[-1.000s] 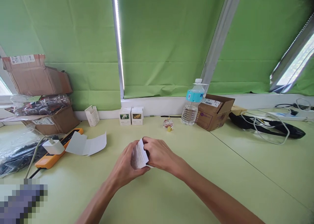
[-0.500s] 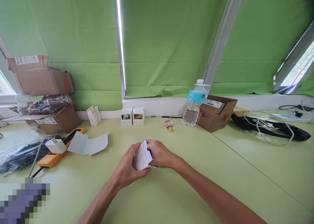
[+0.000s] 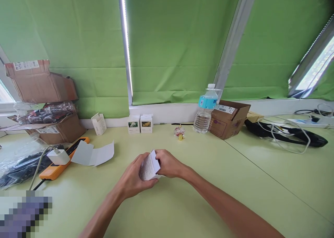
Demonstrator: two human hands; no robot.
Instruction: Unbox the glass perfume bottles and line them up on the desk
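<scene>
Two hands (image 3: 133, 177) (image 3: 171, 164) touch a carton (image 3: 148, 167), bottle (image 3: 203, 118) well apart.

The held box (image 3: 148, 167) looks like smooth card, the bottle (image 3: 202, 120) glossy plastic.

Box (image 3: 148, 167) in left hand (image 3: 132, 180), bottle (image 3: 203, 115) behind

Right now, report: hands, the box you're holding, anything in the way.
Left hand gripping tilted, printed white box. Right hand at its right end, fingertips hidden. Not in the way: creased white card, off left.
</scene>
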